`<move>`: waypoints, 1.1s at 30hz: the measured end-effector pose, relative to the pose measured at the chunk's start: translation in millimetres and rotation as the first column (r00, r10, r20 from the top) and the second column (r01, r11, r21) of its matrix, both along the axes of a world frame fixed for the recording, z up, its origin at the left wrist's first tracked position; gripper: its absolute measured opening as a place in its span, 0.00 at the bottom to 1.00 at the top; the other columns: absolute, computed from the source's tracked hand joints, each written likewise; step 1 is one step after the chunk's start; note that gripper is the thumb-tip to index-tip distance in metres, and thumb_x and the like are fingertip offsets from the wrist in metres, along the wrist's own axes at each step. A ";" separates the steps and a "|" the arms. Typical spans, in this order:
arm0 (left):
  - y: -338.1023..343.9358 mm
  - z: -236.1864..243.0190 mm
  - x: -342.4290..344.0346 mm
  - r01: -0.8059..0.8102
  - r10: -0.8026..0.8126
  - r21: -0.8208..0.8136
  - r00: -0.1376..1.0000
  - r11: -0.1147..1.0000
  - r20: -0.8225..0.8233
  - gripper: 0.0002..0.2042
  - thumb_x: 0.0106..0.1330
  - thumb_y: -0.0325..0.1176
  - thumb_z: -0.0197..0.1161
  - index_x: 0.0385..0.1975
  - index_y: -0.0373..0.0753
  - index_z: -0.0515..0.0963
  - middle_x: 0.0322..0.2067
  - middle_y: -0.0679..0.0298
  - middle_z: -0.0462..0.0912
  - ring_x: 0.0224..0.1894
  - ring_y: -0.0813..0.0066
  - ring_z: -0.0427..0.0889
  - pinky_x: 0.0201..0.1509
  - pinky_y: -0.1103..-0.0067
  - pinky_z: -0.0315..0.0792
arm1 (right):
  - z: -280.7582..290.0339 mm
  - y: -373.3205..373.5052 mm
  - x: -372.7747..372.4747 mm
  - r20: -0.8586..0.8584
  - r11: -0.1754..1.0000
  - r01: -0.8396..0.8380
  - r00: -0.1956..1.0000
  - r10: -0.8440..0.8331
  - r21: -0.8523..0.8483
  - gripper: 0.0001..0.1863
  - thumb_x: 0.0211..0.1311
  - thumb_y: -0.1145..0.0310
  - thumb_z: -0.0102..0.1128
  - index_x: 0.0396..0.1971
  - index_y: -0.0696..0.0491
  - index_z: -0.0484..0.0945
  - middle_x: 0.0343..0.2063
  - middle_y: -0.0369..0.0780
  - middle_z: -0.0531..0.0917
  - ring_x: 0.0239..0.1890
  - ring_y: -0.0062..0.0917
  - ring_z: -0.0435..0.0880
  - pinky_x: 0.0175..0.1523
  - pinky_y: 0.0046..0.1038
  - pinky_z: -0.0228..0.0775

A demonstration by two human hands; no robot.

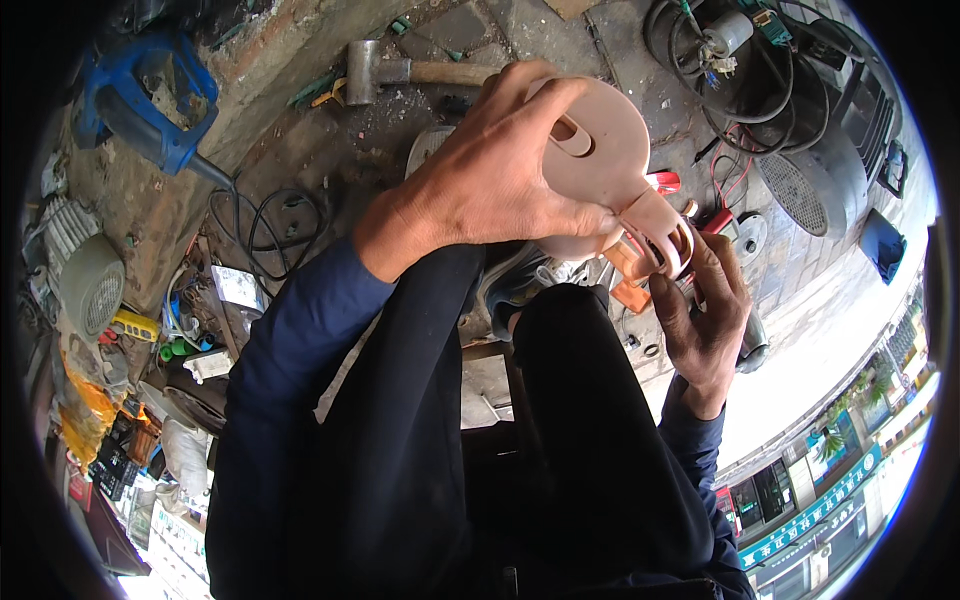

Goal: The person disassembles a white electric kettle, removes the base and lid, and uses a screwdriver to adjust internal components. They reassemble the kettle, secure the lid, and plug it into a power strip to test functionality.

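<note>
A pale pink plastic part [605, 135] with a rounded disc, a slot and a narrower looped end is raised above my knees. My left hand [480, 180] is closed round the disc, thumb along its lower side. My right hand [705, 315] grips the looped end at the lower right, thumb and fingertips against it. Behind that end, partly hidden, lie an orange object [630, 295] and a red-handled item [665, 182] whose kind I cannot make out.
A hammer [420, 71] lies beyond my hands, with a blue power tool [150, 110] at left. Coiled black hoses [715, 110] and a grey motor casing [810, 200] are at right. Cables [270, 230] and cluttered parts line the left side.
</note>
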State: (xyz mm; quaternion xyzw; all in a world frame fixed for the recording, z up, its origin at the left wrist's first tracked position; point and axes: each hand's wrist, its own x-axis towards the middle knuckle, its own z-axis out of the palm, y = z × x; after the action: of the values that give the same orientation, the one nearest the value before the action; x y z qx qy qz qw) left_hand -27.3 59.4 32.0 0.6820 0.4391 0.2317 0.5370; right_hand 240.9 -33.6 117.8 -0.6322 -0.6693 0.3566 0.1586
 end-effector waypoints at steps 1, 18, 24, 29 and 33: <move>0.0 0.1 -0.3 -0.008 0.008 -0.008 1.000 1.000 0.007 0.57 0.48 0.55 0.90 0.76 0.33 0.68 0.71 0.49 0.67 0.66 0.52 0.81 0.69 0.60 0.80 | 1.4 0.2 1.3 0.003 1.000 -0.002 1.000 0.002 -0.008 0.30 0.63 0.68 0.77 0.66 0.59 0.83 0.42 0.44 0.83 0.38 0.30 0.84 0.46 0.32 0.80; -3.3 -4.7 0.9 0.031 -0.027 0.063 0.998 0.998 -0.061 0.60 0.46 0.61 0.89 0.77 0.35 0.66 0.72 0.43 0.63 0.73 0.39 0.70 0.73 0.51 0.75 | 3.0 3.6 3.2 0.002 0.999 -0.045 0.999 0.045 0.019 0.32 0.58 0.74 0.76 0.65 0.59 0.83 0.43 0.44 0.84 0.38 0.32 0.86 0.47 0.32 0.81; -0.1 -5.2 -4.0 0.061 -0.056 0.099 0.997 0.993 -0.055 0.59 0.51 0.68 0.84 0.77 0.36 0.65 0.72 0.40 0.61 0.74 0.36 0.68 0.73 0.50 0.75 | 3.2 3.1 0.1 0.000 0.997 -0.072 0.997 0.072 0.024 0.34 0.54 0.75 0.78 0.64 0.58 0.83 0.48 0.47 0.87 0.44 0.41 0.90 0.49 0.37 0.85; 1.6 4.3 -6.8 0.041 -0.042 -0.024 0.998 0.999 -0.043 0.54 0.63 0.70 0.75 0.76 0.33 0.64 0.73 0.45 0.63 0.78 0.44 0.64 0.78 0.55 0.67 | 1.7 3.9 -5.2 -0.040 0.988 -0.142 0.989 0.145 0.062 0.37 0.53 0.72 0.80 0.67 0.56 0.81 0.43 0.45 0.85 0.40 0.40 0.87 0.46 0.38 0.82; 2.9 5.4 -5.0 0.073 -0.062 0.081 0.990 0.994 -0.129 0.50 0.66 0.68 0.74 0.75 0.35 0.63 0.70 0.43 0.62 0.72 0.43 0.70 0.67 0.55 0.79 | -1.7 0.6 -8.5 -0.035 0.987 -0.139 0.989 0.143 0.081 0.37 0.53 0.71 0.79 0.67 0.56 0.80 0.43 0.46 0.85 0.41 0.42 0.87 0.49 0.40 0.82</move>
State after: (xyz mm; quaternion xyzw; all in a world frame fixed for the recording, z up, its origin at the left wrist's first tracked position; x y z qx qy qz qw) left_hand -32.3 62.2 37.3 0.7322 0.4384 0.1883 0.4861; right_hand 232.5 -33.1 116.2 -0.5692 -0.7225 0.3532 0.1713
